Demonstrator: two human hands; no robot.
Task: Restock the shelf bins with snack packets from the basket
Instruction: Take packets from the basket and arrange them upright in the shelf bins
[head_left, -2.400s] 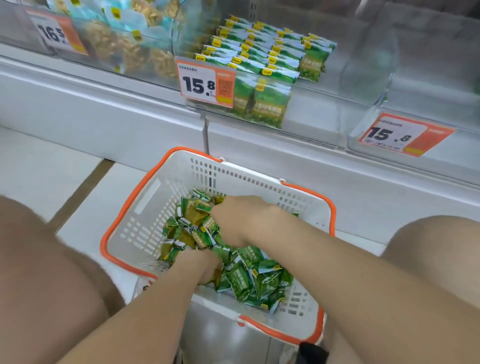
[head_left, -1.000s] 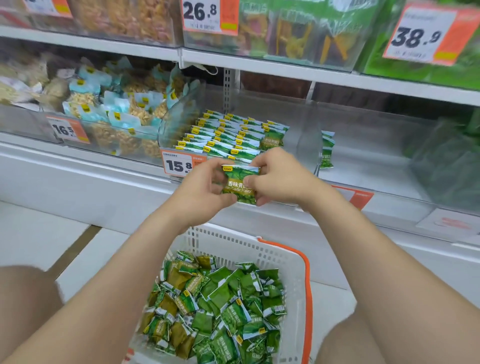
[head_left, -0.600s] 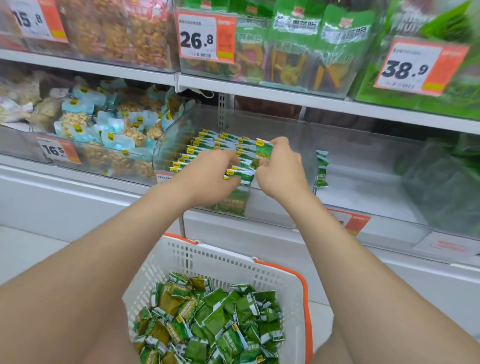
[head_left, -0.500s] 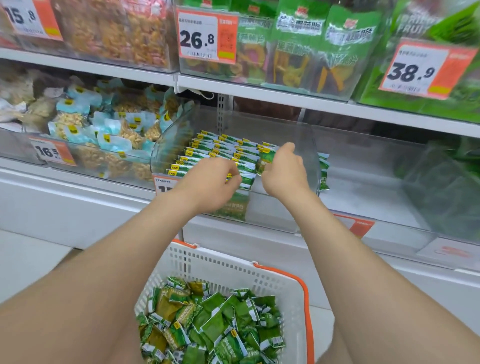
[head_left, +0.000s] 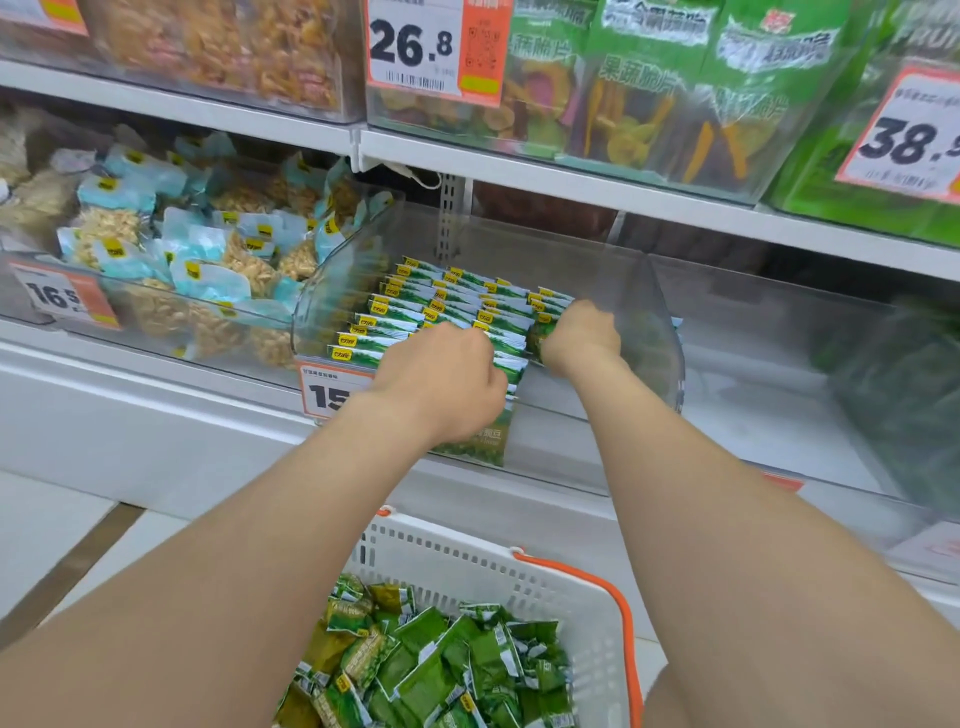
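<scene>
A clear shelf bin (head_left: 662, 332) holds neat rows of green snack packets (head_left: 415, 304) with yellow labels. Both of my hands are inside it at the front right of the rows. My left hand (head_left: 441, 382) curls its fingers over the front packets. My right hand (head_left: 582, 338) grips green packets at the right end of the rows, and its fingers are partly hidden behind them. Below, a white basket (head_left: 618, 613) with an orange rim sits on the floor, holding a loose heap of the same green packets (head_left: 441, 670).
A price tag (head_left: 327, 389) hangs on the bin's front. To the left is a bin of light-blue snack packs (head_left: 208, 260). To the right is another clear bin (head_left: 779, 374). The shelf above (head_left: 571, 182) carries large green bags and overhangs the bin.
Both hands rose from the basket with a stack of green packets, carried it over the bin's front edge, and now sit lower inside the bin against the rows.
</scene>
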